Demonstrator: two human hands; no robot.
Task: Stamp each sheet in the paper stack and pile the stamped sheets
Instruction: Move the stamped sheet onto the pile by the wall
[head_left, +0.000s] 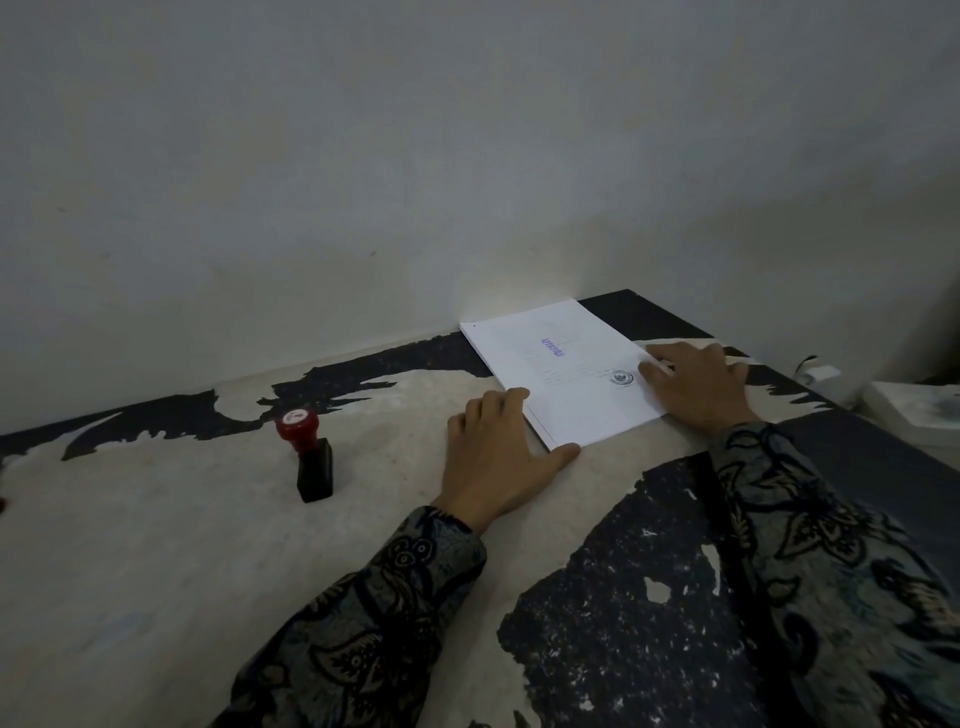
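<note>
**Both hands flat at the paper stack, stamp standing apart**

The paper stack (561, 369) lies right of the frame's centre, on the far part of the bench (156, 545), with its far corner close to the wall (363, 156). Its top sheet shows a purple stamped mark (552, 347) near the middle and a small round dark seal (622, 377) toward the right edge.

The left hand (498, 457) lies at the stack's near left corner, fingers loosely spread and only slightly bent, fingertips on the paper's edge and thumb along its near edge; it grips nothing. The right hand (696, 384) rests at the stack's right side, fingers nearly straight, their tips touching the top sheet just beside the seal; it too holds nothing.

The stamp (309, 457), with a red round knob on a black block body, stands upright on the bench left of centre, well apart from the stack and from both hands.

Both forearms wear dark patterned sleeves (363, 623) that reach in from the lower edge. The bench surface is pale with torn black patches. At the right edge, beyond the bench, sits a pale object (914, 405), too dim to identify
</note>
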